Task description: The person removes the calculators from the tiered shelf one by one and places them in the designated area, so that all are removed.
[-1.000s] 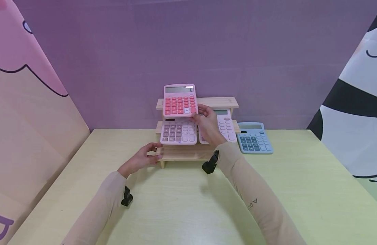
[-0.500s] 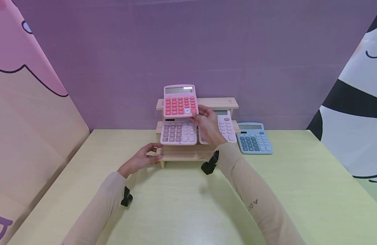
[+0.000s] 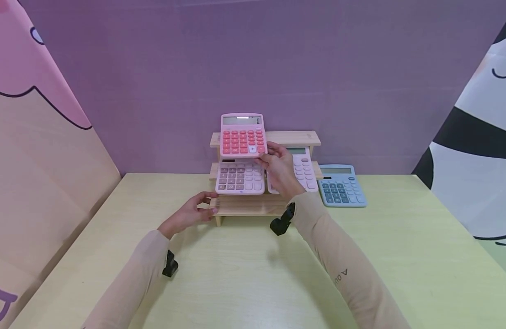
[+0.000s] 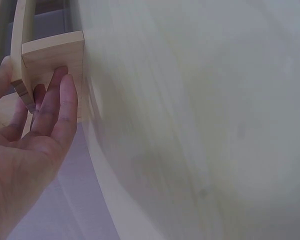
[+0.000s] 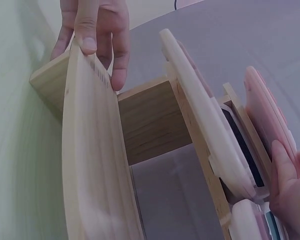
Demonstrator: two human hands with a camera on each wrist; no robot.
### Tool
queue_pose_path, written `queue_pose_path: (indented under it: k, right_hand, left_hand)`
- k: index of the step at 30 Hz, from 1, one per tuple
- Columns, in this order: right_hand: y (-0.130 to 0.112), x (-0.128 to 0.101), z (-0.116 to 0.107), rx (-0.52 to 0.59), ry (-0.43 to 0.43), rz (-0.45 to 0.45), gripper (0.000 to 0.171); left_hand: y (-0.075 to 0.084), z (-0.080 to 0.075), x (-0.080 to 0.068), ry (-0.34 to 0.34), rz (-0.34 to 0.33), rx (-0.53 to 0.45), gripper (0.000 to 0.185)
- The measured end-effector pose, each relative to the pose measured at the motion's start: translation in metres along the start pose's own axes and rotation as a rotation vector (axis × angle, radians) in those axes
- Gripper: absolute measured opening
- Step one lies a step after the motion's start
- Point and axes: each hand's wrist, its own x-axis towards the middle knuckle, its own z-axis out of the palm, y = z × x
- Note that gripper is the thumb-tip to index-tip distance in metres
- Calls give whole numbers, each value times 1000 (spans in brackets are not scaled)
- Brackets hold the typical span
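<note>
A pink calculator (image 3: 242, 136) with coral keys leans at the left of the top step of a wooden three-step rack (image 3: 248, 206). My right hand (image 3: 280, 169) pinches its lower right corner, thumb in front and fingers behind. On the middle step stand a pale pink calculator (image 3: 240, 178) and, to its right, another pale calculator (image 3: 304, 171), partly hidden by that hand. My left hand (image 3: 191, 210) holds the left end of the bottom step. In the left wrist view, the fingers (image 4: 65, 105) reach under the board and the thumb lies on its other face.
A blue calculator (image 3: 342, 186) lies just right of the rack on the pale wooden table (image 3: 236, 274). Behind the rack rises a purple backdrop (image 3: 294, 68). Printed cartoon panels stand at the left and right sides.
The pink calculator has shifted very slightly to the right along with my right hand's fingers. My left hand keeps its place on the rack.
</note>
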Motion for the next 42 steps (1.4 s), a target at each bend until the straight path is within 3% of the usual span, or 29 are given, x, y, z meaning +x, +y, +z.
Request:
queue_pose_path:
  k: [21,42]
  right_hand:
    - [-7,-4,-8,30,-17,-29,47]
    - [-21,-14,-41,-70,16,-47,48]
  left_hand:
    - [-1,0,0,-12,17,-5,52]
    - [1,1,1,-9,-10,3,52]
